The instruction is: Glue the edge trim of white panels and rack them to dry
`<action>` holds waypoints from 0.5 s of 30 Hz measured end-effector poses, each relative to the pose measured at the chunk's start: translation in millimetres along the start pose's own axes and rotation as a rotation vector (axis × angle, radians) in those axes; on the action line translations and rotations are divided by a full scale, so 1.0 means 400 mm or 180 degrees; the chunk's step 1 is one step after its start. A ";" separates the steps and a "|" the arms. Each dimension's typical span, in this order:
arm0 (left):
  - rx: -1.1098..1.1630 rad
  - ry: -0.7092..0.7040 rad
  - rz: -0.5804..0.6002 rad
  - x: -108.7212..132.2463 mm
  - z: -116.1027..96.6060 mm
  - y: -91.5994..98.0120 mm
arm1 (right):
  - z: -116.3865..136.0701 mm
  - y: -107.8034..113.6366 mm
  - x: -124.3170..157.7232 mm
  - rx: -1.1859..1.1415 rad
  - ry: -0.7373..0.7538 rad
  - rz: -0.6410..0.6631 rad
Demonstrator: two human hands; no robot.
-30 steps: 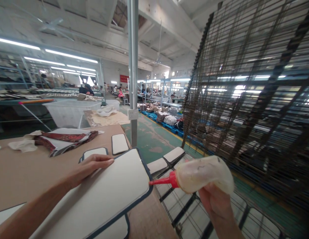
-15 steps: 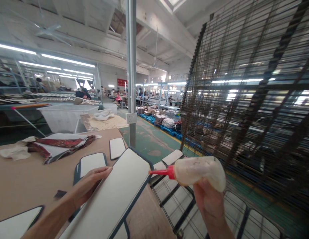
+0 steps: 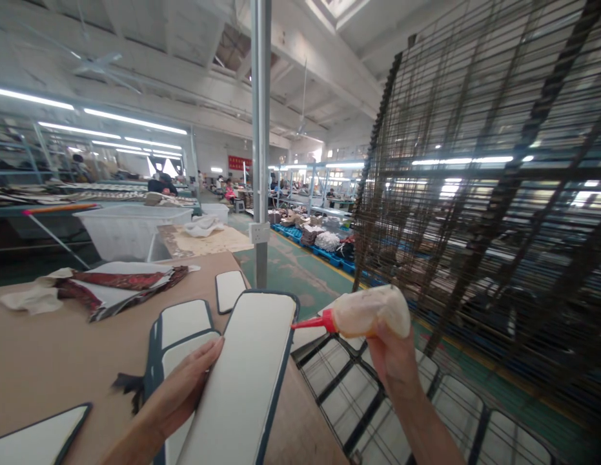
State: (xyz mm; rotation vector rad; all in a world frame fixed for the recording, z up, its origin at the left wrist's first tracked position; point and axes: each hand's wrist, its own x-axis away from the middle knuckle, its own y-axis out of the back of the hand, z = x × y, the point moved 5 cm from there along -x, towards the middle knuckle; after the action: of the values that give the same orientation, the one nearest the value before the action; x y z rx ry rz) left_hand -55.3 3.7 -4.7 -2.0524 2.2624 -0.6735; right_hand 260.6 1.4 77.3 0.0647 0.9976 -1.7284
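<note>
My left hand (image 3: pixel 196 374) grips the left edge of a long white panel with a dark blue border (image 3: pixel 246 361), thumb on its face and fingers underneath. The panel is tilted up over the table. In my right hand (image 3: pixel 394 358) is a translucent squeeze bottle (image 3: pixel 363 311), lying sideways. Its red nozzle (image 3: pixel 312 321) points left, its tip at the panel's upper right edge; whether it touches I cannot tell. Beneath my left hand lie similar white panels (image 3: pixel 186 321) in an overlapping pile, with a smaller one (image 3: pixel 230 290) beyond.
Brown table (image 3: pixel 111 349) carries a red patterned fabric bundle (image 3: pixel 130 284) and another white panel (image 3: pixel 43 439). A metal post (image 3: pixel 260 148) rises past its far corner. To the right stands a tall wire rack (image 3: pixel 455 174), with panels on a low wire shelf (image 3: pixel 348 387). A plastic bin (image 3: pixel 130 232) stands behind.
The panel has turned more upright, and my left hand has shifted slightly right and down with it. My right hand has moved left and up with the bottle, its nozzle staying at the panel's edge.
</note>
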 end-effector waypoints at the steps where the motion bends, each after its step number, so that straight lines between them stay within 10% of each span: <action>1: 0.0021 -0.0006 -0.0014 0.002 0.003 0.001 | -0.008 -0.002 -0.002 -0.0019 -0.0048 -0.0014; 15: 0.0384 0.0208 -0.0522 0.039 0.070 0.062 | -0.118 0.019 -0.013 -0.0001 -0.0466 -0.0046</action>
State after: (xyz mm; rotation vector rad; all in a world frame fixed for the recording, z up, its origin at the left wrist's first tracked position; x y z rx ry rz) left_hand -72.9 -18.6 -33.6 -2.2051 2.0439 -0.8755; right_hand 249.4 35.2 45.2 -0.0686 0.8924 -1.7201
